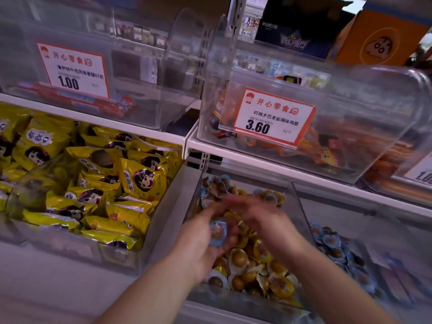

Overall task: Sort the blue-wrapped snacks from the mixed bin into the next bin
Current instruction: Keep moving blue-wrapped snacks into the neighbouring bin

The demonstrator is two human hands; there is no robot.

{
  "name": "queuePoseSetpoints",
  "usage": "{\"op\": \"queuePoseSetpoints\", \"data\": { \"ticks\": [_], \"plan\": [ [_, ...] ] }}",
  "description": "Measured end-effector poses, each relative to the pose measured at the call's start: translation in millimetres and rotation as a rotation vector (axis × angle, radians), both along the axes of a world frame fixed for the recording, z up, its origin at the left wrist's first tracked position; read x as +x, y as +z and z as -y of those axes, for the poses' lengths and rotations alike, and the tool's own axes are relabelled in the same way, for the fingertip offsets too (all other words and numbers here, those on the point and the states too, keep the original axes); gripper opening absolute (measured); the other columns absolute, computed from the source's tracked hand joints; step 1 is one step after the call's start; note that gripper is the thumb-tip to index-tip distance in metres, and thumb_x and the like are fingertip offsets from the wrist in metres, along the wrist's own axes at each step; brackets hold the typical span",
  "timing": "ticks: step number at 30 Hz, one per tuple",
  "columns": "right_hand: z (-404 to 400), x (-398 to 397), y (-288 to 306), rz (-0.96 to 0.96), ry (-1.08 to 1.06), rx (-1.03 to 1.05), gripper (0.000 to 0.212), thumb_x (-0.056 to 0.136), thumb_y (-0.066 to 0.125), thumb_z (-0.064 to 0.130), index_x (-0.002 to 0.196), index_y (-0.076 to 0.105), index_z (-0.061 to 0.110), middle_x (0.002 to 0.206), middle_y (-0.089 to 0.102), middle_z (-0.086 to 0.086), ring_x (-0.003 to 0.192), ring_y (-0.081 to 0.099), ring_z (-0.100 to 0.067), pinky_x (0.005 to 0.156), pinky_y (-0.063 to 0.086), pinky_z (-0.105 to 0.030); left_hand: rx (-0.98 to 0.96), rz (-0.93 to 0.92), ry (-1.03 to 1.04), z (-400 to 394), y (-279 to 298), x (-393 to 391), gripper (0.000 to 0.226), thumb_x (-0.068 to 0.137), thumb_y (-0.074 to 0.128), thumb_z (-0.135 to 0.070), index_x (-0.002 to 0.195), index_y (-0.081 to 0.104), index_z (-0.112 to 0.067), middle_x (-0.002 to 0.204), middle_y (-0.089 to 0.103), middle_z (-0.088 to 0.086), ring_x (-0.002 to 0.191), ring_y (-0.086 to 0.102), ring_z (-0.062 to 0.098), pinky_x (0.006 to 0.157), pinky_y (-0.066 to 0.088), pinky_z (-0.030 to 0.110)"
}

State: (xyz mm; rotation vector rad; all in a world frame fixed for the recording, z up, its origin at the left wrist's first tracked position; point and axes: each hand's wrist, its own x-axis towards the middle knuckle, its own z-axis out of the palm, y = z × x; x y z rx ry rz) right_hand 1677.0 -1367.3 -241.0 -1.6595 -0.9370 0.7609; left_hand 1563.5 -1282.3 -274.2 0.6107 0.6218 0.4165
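The mixed bin [300, 206] is a clear plastic bin in the lower middle, filled with small round egg snacks in yellow wrappers [278, 282] and some in blue wrappers [216, 185]. My left hand [205, 239] is over this bin and holds a blue-wrapped snack [218, 231] in its curled fingers. My right hand [261, 213] is blurred above the snacks just to the right, fingers spread, with nothing seen in it. The bin to the right [397, 230] holds a pile of blue-wrapped snacks [336, 249].
A bin of yellow snack bags [93, 183] sits to the left. Above, a white shelf [268, 157] carries clear bins with price tags reading 1.00 [72, 69] and 3.60 [273, 116], overhanging the lower bins.
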Motion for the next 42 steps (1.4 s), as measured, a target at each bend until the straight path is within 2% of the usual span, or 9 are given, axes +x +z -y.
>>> {"op": "queuePoseSetpoints", "data": {
  "ticks": [3,7,9,17,21,27,32,36,42],
  "plan": [
    [17,11,-2,0.29,-0.111,-0.003,0.031,0.091,0.055,0.003,0.112,0.07,0.022,0.099,0.074,0.008,0.092,0.068,-0.003,0.079,0.052,-0.017,0.163,-0.09,0.029,-2,3,4,0.019,0.097,0.056,-0.018,0.109,0.069,-0.01,0.074,0.067,0.008,0.052,0.057,0.018,0.039,0.034,0.02],
    [32,-20,-42,0.827,0.277,-0.169,0.032,0.084,0.065,0.049,0.113,0.063,0.034,0.095,0.063,0.031,0.087,0.056,0.01,0.073,0.036,-0.006,0.351,-0.134,0.137,-1,11,1,0.019,0.097,0.051,-0.006,0.095,0.07,-0.008,0.066,0.062,0.007,0.045,0.051,0.017,0.034,0.029,0.015],
    [26,-26,-54,0.934,0.331,-0.169,0.034,0.084,0.065,0.056,0.108,0.068,0.032,0.102,0.068,0.019,0.091,0.056,0.0,0.075,0.035,-0.014,0.436,-0.128,0.126,-2,11,-2,0.02,0.098,0.05,-0.006,0.092,0.069,-0.01,0.065,0.063,0.005,0.045,0.051,0.016,0.035,0.029,0.013],
    [15,-25,-42,0.944,0.391,-0.256,0.026,0.079,0.076,0.035,0.103,0.074,0.027,0.082,0.07,0.01,0.073,0.059,-0.006,0.059,0.04,-0.019,0.672,-0.25,-0.021,-3,8,-17,0.024,0.103,0.05,-0.016,0.098,0.072,-0.022,0.096,0.073,0.003,0.076,0.059,0.015,0.041,0.035,0.018],
    [27,-20,-46,0.766,0.333,-0.314,0.021,0.081,0.072,0.016,0.1,0.076,0.024,0.075,0.067,0.014,0.068,0.056,0.009,0.057,0.036,-0.004,0.656,-0.235,-0.009,-4,6,-15,0.028,0.104,0.047,-0.014,0.097,0.072,-0.022,0.099,0.069,0.008,0.07,0.06,0.022,0.042,0.031,0.019],
    [27,-18,-44,0.821,0.367,-0.334,0.009,0.089,0.069,0.029,0.09,0.075,0.022,0.083,0.072,0.01,0.073,0.055,0.0,0.059,0.038,-0.007,0.641,-0.231,-0.011,-6,4,-13,0.027,0.102,0.049,-0.014,0.095,0.074,-0.018,0.102,0.069,0.012,0.071,0.059,0.025,0.043,0.029,0.02],
    [27,-2,-31,0.346,-0.155,-0.006,0.017,0.092,0.07,0.018,0.076,0.073,0.023,0.07,0.071,-0.001,0.059,0.058,-0.006,0.056,0.047,-0.023,0.777,-0.272,-0.034,-3,-2,-10,0.032,0.093,0.06,-0.049,0.094,0.075,-0.02,0.082,0.073,-0.005,0.071,0.065,0.003,0.052,0.044,0.019],
    [14,-6,-30,-0.005,-0.126,-0.009,0.011,0.092,0.069,0.01,0.085,0.077,0.015,0.068,0.073,-0.002,0.06,0.064,-0.01,0.054,0.05,-0.019,0.741,-0.285,-0.113,-3,-13,-5,0.026,0.092,0.064,-0.045,0.096,0.074,-0.021,0.073,0.068,-0.009,0.057,0.059,0.0,0.044,0.041,0.013],
    [-61,45,-17,0.575,-0.317,-0.077,0.015,0.091,0.063,0.021,0.101,0.074,0.021,0.104,0.074,-0.003,0.099,0.067,-0.019,0.085,0.051,-0.029,0.608,-0.254,0.025,-6,-24,5,0.036,0.101,0.053,-0.033,0.099,0.059,0.003,0.083,0.047,0.009,0.072,0.042,0.023,0.042,0.038,0.015]
  ]
}}
